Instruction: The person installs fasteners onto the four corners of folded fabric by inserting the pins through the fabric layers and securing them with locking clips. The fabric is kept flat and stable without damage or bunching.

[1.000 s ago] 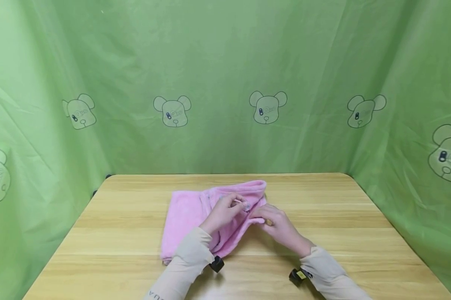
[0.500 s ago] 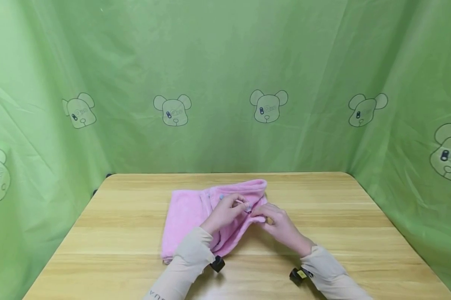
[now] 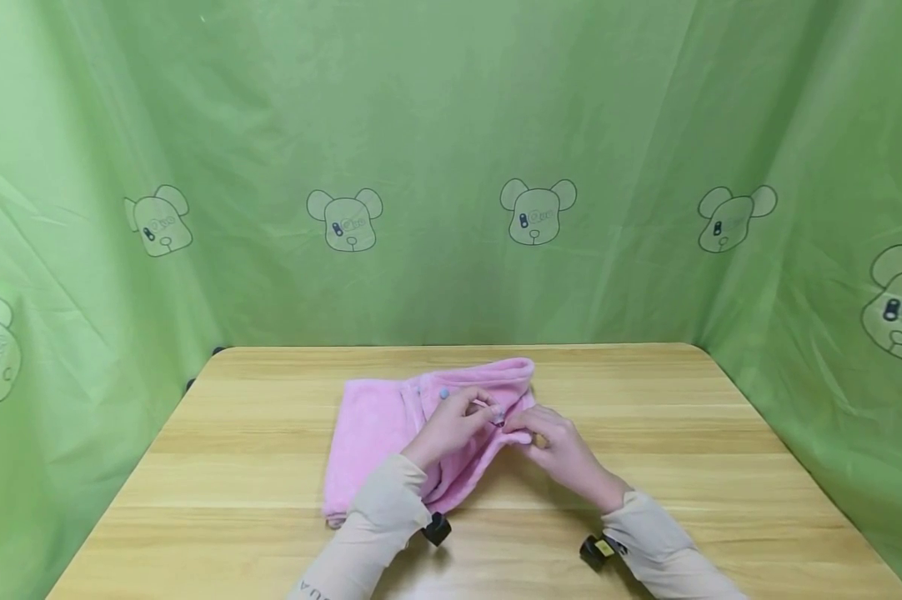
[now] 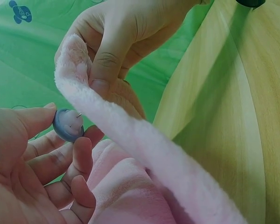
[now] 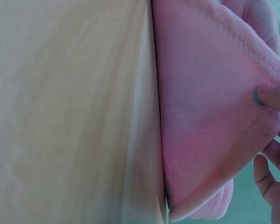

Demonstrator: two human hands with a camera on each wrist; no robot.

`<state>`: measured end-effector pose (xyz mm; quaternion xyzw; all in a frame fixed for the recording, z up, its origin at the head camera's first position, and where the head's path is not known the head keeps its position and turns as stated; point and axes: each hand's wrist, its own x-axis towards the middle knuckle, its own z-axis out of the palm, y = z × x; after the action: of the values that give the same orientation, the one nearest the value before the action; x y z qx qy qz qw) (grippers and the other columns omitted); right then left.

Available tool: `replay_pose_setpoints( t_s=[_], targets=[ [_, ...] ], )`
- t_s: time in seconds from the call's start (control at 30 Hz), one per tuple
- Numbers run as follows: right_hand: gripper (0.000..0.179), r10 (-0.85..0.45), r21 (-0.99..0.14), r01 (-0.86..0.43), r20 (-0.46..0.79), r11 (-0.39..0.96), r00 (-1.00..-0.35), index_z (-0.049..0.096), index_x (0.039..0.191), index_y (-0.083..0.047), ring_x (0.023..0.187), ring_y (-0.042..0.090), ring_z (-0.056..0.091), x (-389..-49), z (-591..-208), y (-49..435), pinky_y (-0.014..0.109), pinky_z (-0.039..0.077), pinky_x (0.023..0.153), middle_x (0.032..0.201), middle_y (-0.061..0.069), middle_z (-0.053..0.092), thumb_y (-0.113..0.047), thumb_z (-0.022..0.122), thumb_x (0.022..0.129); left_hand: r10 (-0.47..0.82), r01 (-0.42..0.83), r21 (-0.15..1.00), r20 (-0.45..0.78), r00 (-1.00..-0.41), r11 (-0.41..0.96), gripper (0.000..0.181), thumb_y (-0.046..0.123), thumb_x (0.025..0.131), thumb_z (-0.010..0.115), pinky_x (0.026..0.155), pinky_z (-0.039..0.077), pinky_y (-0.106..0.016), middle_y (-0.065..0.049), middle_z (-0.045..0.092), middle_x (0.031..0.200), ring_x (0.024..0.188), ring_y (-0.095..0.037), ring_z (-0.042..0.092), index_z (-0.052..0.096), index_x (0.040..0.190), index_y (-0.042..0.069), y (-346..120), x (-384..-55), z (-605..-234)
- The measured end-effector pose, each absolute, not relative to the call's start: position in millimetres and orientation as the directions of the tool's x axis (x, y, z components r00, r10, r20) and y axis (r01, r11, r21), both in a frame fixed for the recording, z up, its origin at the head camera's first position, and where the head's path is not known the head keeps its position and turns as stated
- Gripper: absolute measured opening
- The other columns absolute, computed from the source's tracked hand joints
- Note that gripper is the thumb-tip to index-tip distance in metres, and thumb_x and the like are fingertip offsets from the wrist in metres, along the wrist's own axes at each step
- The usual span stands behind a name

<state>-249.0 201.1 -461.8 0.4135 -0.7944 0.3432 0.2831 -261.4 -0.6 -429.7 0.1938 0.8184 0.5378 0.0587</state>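
On the table, a folded pink plush cloth (image 3: 372, 433) has its right part loosened and raised. My left hand (image 3: 451, 425) pinches a small round blue-grey pin fastener (image 4: 68, 125) with a white inner face, between thumb and fingers. A short metal pin tip points at the cloth's edge in the left wrist view. My right hand (image 3: 559, 450) pinches that raised edge between thumb and fingers, close to the fastener. In the right wrist view, a teal piece (image 5: 257, 95) shows at a fingertip against the cloth; what it is stays unclear.
A small blue round piece (image 3: 444, 393) lies on the cloth behind my left hand. The wooden table (image 3: 684, 467) extends around the cloth. Green curtain walls (image 3: 451, 125) with bear-head prints stand behind and at both sides.
Both hands stay nearly in place. The fastener in my left fingers has shifted very slightly toward the right hand, and the blue round piece on the cloth shows more clearly.
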Motion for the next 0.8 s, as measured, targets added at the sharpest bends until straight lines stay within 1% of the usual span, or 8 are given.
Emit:
replay_pose_setpoints(
  t_s=[0.07, 0.13, 0.3, 0.37, 0.47, 0.53, 0.63, 0.8],
  targets=[
    [0.034, -0.458, -0.298, -0.855, 0.744, 0.425, -0.487, 0.071, 0.095, -0.01, 0.088, 0.018, 0.066, -249.1, -461.6, 200.8, 0.02, 0.049, 0.09, 0.093, 0.001, 0.072, 0.003, 0.08, 0.064, 0.378, 0.249, 0.905, 0.109, -0.919, 0.345, 0.014, 0.021, 0.097, 0.058, 0.069, 0.048, -0.018, -0.008, 0.07, 0.095, 0.086, -0.021, 0.064, 0.064, 0.104, 0.01, -0.5, -260.8, -429.6],
    [0.034, -0.451, -0.286, -0.856, 0.754, 0.429, -0.478, 0.071, 0.094, -0.01, 0.087, 0.018, 0.066, -249.3, -461.6, 200.5, 0.02, 0.049, 0.09, 0.092, 0.001, 0.072, 0.002, 0.08, 0.064, 0.38, 0.243, 0.907, 0.103, -0.919, 0.343, 0.014, 0.021, 0.096, 0.059, 0.066, 0.047, -0.019, -0.009, 0.07, 0.094, 0.083, -0.022, 0.063, 0.063, 0.104, 0.011, -0.1, -260.6, -430.3],
    [0.031, -0.439, -0.271, -0.852, 0.763, 0.448, -0.474, 0.072, 0.094, -0.009, 0.085, 0.017, 0.066, -249.1, -461.2, 199.8, 0.02, 0.049, 0.089, 0.091, 0.001, 0.073, 0.0, 0.081, 0.065, 0.399, 0.232, 0.908, 0.08, -0.913, 0.349, 0.014, 0.025, 0.096, 0.06, 0.061, 0.047, -0.019, -0.003, 0.068, 0.085, 0.076, -0.019, 0.063, 0.064, 0.102, 0.013, 2.3, -259.2, -431.2],
    [0.03, -0.439, -0.27, -0.848, 0.76, 0.456, -0.479, 0.072, 0.094, -0.009, 0.084, 0.017, 0.066, -248.6, -460.8, 199.8, 0.022, 0.05, 0.088, 0.091, 0.001, 0.073, -0.001, 0.081, 0.066, 0.398, 0.228, 0.906, 0.074, -0.914, 0.356, 0.014, 0.026, 0.096, 0.061, 0.06, 0.047, -0.018, 0.001, 0.067, 0.082, 0.076, -0.018, 0.063, 0.064, 0.1, 0.014, 3.6, -258.0, -431.0],
    [0.029, -0.441, -0.27, -0.842, 0.754, 0.467, -0.486, 0.072, 0.094, -0.01, 0.085, 0.016, 0.066, -248.1, -460.2, 199.8, 0.025, 0.051, 0.086, 0.091, 0.0, 0.073, -0.002, 0.081, 0.067, 0.386, 0.225, 0.904, 0.073, -0.92, 0.365, 0.014, 0.026, 0.095, 0.061, 0.058, 0.046, -0.018, 0.003, 0.066, 0.08, 0.073, -0.018, 0.062, 0.064, 0.099, 0.013, 4.6, -257.1, -430.9],
    [0.029, -0.443, -0.271, -0.842, 0.752, 0.467, -0.488, 0.072, 0.094, -0.01, 0.085, 0.016, 0.066, -248.2, -460.5, 200.0, 0.025, 0.051, 0.087, 0.091, 0.0, 0.073, -0.002, 0.08, 0.067, 0.38, 0.221, 0.902, 0.069, -0.923, 0.371, 0.014, 0.026, 0.096, 0.061, 0.059, 0.047, -0.018, 0.003, 0.066, 0.081, 0.073, -0.016, 0.062, 0.064, 0.1, 0.014, 5.0, -256.8, -431.3],
    [0.029, -0.445, -0.274, -0.846, 0.753, 0.458, -0.485, 0.072, 0.094, -0.009, 0.085, 0.016, 0.066, -248.6, -460.8, 200.6, 0.021, 0.05, 0.088, 0.091, 0.001, 0.073, -0.001, 0.08, 0.067, 0.38, 0.227, 0.896, 0.072, -0.922, 0.381, 0.015, 0.026, 0.096, 0.059, 0.062, 0.048, -0.019, 0.001, 0.067, 0.084, 0.075, -0.014, 0.062, 0.064, 0.102, 0.013, 4.7, -257.1, -431.7],
    [0.031, -0.455, -0.278, -0.853, 0.75, 0.441, -0.48, 0.072, 0.095, -0.009, 0.086, 0.017, 0.066, -249.2, -461.4, 202.0, 0.02, 0.05, 0.089, 0.092, 0.001, 0.073, 0.001, 0.08, 0.067, 0.395, 0.245, 0.882, 0.074, -0.916, 0.403, 0.02, 0.03, 0.098, 0.056, 0.072, 0.05, -0.022, -0.002, 0.07, 0.092, 0.083, -0.015, 0.064, 0.064, 0.105, 0.013, 0.4, -258.5, -430.6]
  ],
)
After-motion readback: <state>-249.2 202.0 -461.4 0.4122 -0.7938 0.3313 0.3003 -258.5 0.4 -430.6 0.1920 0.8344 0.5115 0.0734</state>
